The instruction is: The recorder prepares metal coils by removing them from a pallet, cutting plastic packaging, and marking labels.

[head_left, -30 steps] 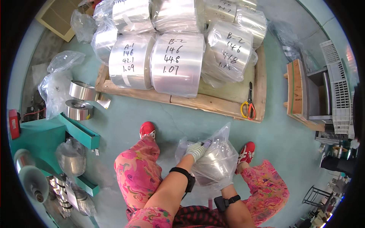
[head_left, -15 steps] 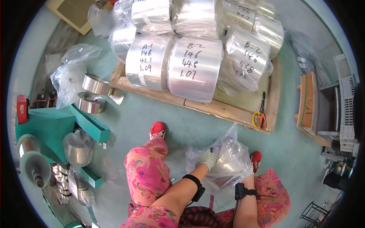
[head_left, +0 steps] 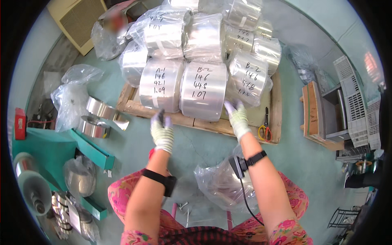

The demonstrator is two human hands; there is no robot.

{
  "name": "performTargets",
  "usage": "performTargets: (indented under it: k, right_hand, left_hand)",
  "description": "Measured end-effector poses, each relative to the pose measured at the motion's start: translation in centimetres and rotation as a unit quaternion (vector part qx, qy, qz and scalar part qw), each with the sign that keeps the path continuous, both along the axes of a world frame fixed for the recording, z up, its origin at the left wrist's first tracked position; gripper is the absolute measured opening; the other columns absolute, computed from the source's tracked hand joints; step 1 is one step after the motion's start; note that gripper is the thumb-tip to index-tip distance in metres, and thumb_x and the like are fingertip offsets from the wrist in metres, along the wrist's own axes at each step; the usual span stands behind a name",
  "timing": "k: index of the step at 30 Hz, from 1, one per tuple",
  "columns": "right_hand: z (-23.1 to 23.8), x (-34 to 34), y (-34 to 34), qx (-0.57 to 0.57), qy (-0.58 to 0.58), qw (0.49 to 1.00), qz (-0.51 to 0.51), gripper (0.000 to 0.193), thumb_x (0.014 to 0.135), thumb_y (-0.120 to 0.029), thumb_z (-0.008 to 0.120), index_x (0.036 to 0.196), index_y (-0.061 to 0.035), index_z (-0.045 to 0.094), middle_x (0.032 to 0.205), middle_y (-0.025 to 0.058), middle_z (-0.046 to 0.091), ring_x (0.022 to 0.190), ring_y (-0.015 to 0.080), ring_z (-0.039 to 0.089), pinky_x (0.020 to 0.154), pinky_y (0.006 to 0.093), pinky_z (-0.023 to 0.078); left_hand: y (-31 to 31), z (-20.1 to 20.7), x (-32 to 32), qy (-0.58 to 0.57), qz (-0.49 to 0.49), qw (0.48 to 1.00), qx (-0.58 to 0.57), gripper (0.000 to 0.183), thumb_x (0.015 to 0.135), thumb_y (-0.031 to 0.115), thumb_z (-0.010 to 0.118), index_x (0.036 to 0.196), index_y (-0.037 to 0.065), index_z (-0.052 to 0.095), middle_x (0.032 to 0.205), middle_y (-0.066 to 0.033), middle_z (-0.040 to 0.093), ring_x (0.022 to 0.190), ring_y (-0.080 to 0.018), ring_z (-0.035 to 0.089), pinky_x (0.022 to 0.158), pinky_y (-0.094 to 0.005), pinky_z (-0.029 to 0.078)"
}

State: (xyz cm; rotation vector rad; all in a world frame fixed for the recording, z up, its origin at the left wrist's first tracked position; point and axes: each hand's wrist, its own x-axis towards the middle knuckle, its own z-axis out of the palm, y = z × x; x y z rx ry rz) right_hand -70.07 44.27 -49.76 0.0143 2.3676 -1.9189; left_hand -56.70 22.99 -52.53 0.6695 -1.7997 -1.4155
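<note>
Both my hands wear pale striped gloves with purplish fingers. My left hand (head_left: 162,131) is open in front of the pallet's near edge, its fingers pointing at a shiny silver foil roll (head_left: 163,98) with handwriting on it. Level with the lower right side of the middle foil roll (head_left: 203,106), my right hand (head_left: 238,118) reaches out, open, fingers apart. Whether its fingertips touch that roll I cannot tell. Between my knees a roll wrapped in clear plastic (head_left: 216,179) sits on the floor, partly hidden by my right forearm.
Several more bagged rolls are stacked behind on the wooden pallet (head_left: 179,119). Scissors with orange and yellow handles (head_left: 264,132) lie at its right corner. Left are loose metal coils (head_left: 96,126) and a green machine (head_left: 45,141); right stands a wooden-sided stand (head_left: 312,108).
Both hands have left the plastic-wrapped roll between my knees and reached forward to the rolls on the pallet. The view has tilted upward, and my legs have shifted.
</note>
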Motion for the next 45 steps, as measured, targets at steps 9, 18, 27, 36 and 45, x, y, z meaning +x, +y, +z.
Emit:
performTargets:
  k: [9, 18, 27, 36, 45]
  right_hand:
    - [1.8, -5.0, -5.1, 0.246, 0.020, 0.969, -0.029, 0.064, 0.073, -0.052, 0.062, 0.104, 0.0031, 0.055, 0.094, 0.0221, 0.061, 0.087, 0.0341, 0.059, 0.077, 0.0391, 0.044]
    - [2.5, -4.9, -6.0, 0.306, 0.071, 0.949, -0.023, 0.048, 0.081, -0.042, 0.058, 0.092, 0.0055, 0.057, 0.076, 0.0183, 0.061, 0.067, 0.0285, 0.055, 0.067, 0.0369, 0.043]
    - [0.8, -4.9, -7.5, 0.254, 0.134, 0.941, -0.180, 0.050, 0.088, -0.044, 0.043, 0.076, 0.0015, 0.060, 0.070, 0.0236, 0.058, 0.065, 0.0373, 0.055, 0.062, 0.0424, 0.042]
    - [-1.7, -5.9, -6.0, 0.134, -0.013, 0.977, -0.167, 0.059, 0.087, -0.052, 0.037, 0.102, 0.0014, 0.057, 0.098, 0.0242, 0.057, 0.092, 0.0368, 0.054, 0.080, 0.0402, 0.042]
    - [-10.0, -9.4, -6.8, 0.051, -0.150, 0.987, 0.008, 0.073, 0.085, -0.061, 0.024, 0.118, -0.0013, 0.051, 0.120, 0.0200, 0.050, 0.113, 0.0346, 0.044, 0.097, 0.0345, 0.032]
  left_hand:
    - [-6.3, 6.9, -7.9, -0.161, -0.104, 0.960, -0.203, 0.042, 0.075, 0.017, 0.063, 0.115, 0.007, 0.053, 0.115, -0.0161, 0.051, 0.100, -0.0308, 0.052, 0.088, -0.0360, 0.042]
    - [-13.1, 4.9, -10.3, -0.276, 0.073, 0.948, -0.139, 0.061, 0.080, 0.053, 0.051, 0.115, 0.003, 0.051, 0.099, -0.0214, 0.061, 0.092, -0.0350, 0.059, 0.082, -0.0390, 0.044]
    - [-13.9, 3.6, -10.3, -0.220, 0.117, 0.953, -0.172, 0.047, 0.087, 0.045, 0.041, 0.096, 0.002, 0.058, 0.080, -0.0203, 0.062, 0.073, -0.0365, 0.059, 0.070, -0.0420, 0.045]
    - [-4.4, 6.1, -10.7, -0.066, -0.157, 0.933, -0.316, 0.033, 0.080, 0.008, 0.055, 0.113, 0.002, 0.051, 0.112, -0.0178, 0.050, 0.105, -0.0344, 0.047, 0.091, -0.0408, 0.038]
    - [-0.7, 5.1, -16.1, -0.130, -0.154, 0.841, -0.502, 0.042, 0.087, 0.028, 0.045, 0.120, 0.001, 0.048, 0.128, -0.0195, 0.042, 0.116, -0.0361, 0.041, 0.097, -0.0397, 0.034]
